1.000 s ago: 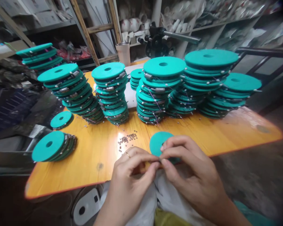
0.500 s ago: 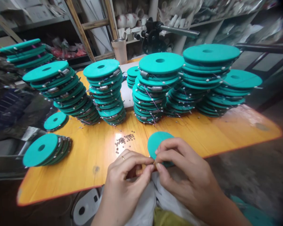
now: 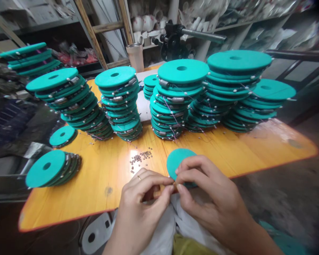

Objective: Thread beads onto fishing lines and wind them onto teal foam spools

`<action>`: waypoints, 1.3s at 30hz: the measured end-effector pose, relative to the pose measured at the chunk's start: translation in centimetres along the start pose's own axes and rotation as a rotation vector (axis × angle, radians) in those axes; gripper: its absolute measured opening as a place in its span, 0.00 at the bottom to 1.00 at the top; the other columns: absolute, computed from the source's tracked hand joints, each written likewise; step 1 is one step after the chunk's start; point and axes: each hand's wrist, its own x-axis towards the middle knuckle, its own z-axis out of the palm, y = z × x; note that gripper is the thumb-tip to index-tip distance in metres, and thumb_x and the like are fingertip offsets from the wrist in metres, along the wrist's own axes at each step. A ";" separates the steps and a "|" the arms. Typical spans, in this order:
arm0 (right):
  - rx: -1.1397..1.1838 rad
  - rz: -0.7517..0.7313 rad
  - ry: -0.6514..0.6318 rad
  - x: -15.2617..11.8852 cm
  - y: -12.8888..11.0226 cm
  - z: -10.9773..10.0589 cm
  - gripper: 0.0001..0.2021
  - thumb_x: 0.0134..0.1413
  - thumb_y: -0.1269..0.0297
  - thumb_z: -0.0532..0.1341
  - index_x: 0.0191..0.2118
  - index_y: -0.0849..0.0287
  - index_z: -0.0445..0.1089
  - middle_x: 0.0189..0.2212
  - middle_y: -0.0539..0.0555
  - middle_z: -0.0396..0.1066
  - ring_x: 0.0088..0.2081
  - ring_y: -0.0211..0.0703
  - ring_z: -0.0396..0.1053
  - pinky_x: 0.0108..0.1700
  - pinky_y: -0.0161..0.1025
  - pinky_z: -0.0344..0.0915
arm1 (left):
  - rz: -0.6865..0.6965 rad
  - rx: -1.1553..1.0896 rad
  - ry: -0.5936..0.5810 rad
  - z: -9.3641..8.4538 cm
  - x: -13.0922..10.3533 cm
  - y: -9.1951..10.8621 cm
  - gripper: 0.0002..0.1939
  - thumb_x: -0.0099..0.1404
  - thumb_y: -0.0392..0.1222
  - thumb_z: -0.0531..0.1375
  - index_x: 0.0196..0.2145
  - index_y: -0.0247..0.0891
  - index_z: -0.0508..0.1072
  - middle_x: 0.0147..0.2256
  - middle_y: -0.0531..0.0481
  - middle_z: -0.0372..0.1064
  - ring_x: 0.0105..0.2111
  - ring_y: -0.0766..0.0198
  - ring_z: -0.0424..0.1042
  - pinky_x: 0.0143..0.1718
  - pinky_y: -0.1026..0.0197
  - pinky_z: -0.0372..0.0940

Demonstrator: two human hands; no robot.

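My left hand [image 3: 142, 202] and my right hand [image 3: 204, 194] meet fingertip to fingertip at the near edge of the orange wooden table [image 3: 101, 177]. Between the pinched fingers sits a tiny piece too small to name. A single teal foam disc [image 3: 177, 159] lies flat on the table right behind my right hand's fingers, partly covered by them. A small heap of little metal beads [image 3: 140, 157] rests just left of that disc. My left hand wears a ring.
Tall stacks of teal discs wound with line and small metal weights [image 3: 117, 102] [image 3: 175, 99] [image 3: 236, 88] fill the table's back half. A short leaning stack [image 3: 53, 168] and a lone disc [image 3: 62, 136] lie at the left. Cluttered shelves, a ladder and a metal cup [image 3: 134, 56] stand behind.
The view has shifted slightly, so the table and stacks sit a little further left than a second ago. Both hands stay pinched together at the same spot.
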 end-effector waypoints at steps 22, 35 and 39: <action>-0.039 -0.090 -0.058 -0.6 0.5 -0.6 0.08 0.60 0.77 0.58 0.40 0.60 0.73 0.38 0.54 0.69 0.41 0.35 0.72 0.41 0.29 0.73 | 0.011 -0.071 0.029 -0.3 -0.5 0.0 0.06 0.66 0.34 0.62 0.31 0.40 0.75 0.32 0.54 0.75 0.33 0.70 0.75 0.35 0.70 0.68; -0.410 0.021 -0.107 -2.9 2.8 -2.9 0.35 0.62 0.49 0.61 0.67 0.63 0.53 0.61 0.65 0.59 0.63 0.56 0.58 0.61 0.57 0.65 | 0.224 0.098 -0.116 -0.8 -0.8 -0.2 0.09 0.70 0.28 0.52 0.39 0.41 0.66 0.43 0.50 0.68 0.54 0.68 0.68 0.58 0.64 0.65; -0.420 0.062 -0.133 -3.5 3.4 -2.8 0.34 0.63 0.50 0.60 0.68 0.60 0.50 0.62 0.64 0.59 0.64 0.54 0.58 0.61 0.57 0.65 | 0.253 0.116 -0.165 -0.9 -0.4 -0.3 0.10 0.71 0.28 0.51 0.40 0.40 0.67 0.43 0.50 0.68 0.54 0.69 0.69 0.59 0.63 0.65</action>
